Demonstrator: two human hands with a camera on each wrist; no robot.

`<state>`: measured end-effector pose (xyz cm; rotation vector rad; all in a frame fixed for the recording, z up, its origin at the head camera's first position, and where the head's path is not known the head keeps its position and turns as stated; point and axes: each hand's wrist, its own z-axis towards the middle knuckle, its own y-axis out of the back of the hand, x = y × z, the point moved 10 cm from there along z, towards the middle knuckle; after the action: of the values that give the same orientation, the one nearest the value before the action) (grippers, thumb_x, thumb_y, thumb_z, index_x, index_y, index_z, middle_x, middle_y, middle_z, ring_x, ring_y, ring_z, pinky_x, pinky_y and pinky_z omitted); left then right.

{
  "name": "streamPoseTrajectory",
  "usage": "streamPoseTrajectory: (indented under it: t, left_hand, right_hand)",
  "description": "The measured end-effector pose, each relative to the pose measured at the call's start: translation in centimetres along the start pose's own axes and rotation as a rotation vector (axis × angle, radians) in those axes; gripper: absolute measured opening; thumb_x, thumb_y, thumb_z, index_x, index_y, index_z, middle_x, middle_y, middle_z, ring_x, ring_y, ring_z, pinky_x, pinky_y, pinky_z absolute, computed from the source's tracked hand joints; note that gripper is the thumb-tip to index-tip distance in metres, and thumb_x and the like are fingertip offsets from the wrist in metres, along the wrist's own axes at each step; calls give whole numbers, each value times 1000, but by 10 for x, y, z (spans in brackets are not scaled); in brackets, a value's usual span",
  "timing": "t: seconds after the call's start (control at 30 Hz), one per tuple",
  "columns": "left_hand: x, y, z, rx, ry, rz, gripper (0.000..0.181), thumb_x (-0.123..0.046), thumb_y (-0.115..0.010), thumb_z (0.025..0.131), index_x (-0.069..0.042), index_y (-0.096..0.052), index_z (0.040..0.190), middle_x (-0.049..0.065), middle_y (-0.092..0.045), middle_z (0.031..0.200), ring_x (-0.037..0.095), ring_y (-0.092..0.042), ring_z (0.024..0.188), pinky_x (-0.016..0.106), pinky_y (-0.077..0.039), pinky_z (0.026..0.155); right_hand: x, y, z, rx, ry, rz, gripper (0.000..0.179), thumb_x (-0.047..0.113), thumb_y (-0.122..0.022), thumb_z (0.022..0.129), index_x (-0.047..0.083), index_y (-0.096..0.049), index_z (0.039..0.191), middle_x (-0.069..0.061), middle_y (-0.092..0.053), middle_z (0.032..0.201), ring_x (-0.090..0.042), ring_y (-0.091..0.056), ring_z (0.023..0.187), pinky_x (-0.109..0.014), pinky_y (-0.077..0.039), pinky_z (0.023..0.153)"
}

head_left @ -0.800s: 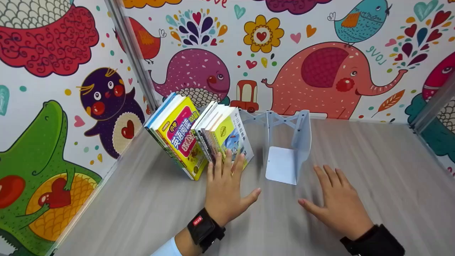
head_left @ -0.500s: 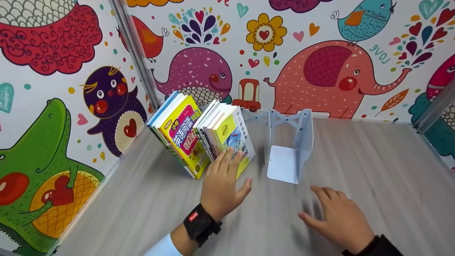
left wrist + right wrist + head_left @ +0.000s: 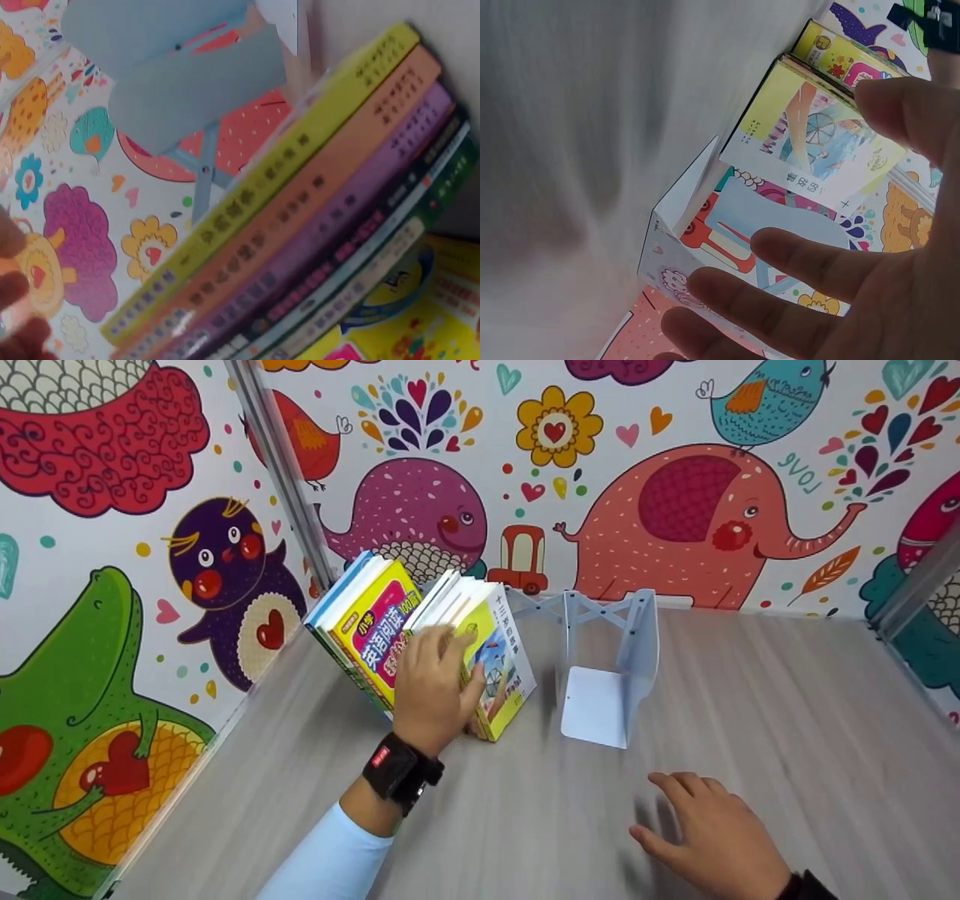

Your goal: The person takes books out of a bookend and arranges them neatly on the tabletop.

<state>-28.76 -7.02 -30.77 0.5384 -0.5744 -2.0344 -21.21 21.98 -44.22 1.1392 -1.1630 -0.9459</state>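
My left hand reaches in front of a leaning stack of smaller books, its fingers slightly bent near their spines. In the left wrist view those spines are yellow, orange, purple, dark and green, and the fingers at the left edge appear apart from them. Behind the hand, a thicker set of books with a yellow cover leans left. My right hand hovers above the table with spread, relaxed fingers, holding nothing. Nearest to it stands a pale metal expandable bookend with crossed struts.
The wood-grain table is enclosed by a left wall and a back wall, both printed with cartoon animals. A metal corner post rises behind the books.
My left hand has moved left and up, from the front of the small stack to its spine side. My right hand has drawn slightly back toward me. Books and bookend stay put.
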Motion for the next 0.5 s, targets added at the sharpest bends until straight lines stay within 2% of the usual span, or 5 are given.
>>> streamPoseTrajectory:
  t: [0.1, 0.17, 0.23, 0.37, 0.5]
  left_hand:
    - [16, -14, 6, 66, 80, 58, 67, -40, -65, 82, -15, -41, 138, 13, -37, 140, 29, -27, 134, 48, -24, 110]
    - [26, -26, 8, 120, 127, 98, 78, -43, -66, 80, -16, -31, 145, 12, -27, 149, 28, -15, 141, 50, -14, 113]
    - [35, -38, 10, 173, 162, 137, 82, -46, -66, 80, -17, -28, 147, 10, -21, 153, 27, -8, 143, 53, -11, 113]
    - [44, -51, 8, 227, 171, 224, 78, -50, -62, 82, -19, -31, 147, 4, -19, 155, 24, 2, 144, 57, -12, 112]
    - [39, -50, 5, 209, 150, 240, 73, -47, -63, 83, -18, -36, 144, 1, -20, 155, 22, 2, 144, 54, -4, 114]
  right_hand:
    - [2, 1, 0, -18, 11, -1, 71, 69, -59, 74, 15, -60, 121, -6, -61, 113, -30, -57, 102, -57, -47, 79]
    - [4, 3, -2, -49, 30, 5, 69, 67, -62, 74, 15, -61, 120, -6, -61, 111, -30, -57, 102, -56, -47, 79]
    - [5, 5, -4, -78, 51, 10, 67, 64, -63, 74, 15, -61, 119, -5, -61, 110, -29, -57, 101, -55, -47, 80]
    - [5, 4, -6, -96, 63, 11, 65, 62, -65, 74, 15, -62, 119, -4, -61, 108, -29, -58, 99, -54, -48, 80]
    - [2, 2, -7, -87, 58, 16, 65, 62, -65, 74, 15, -61, 119, -3, -61, 108, -28, -58, 97, -53, -48, 80]
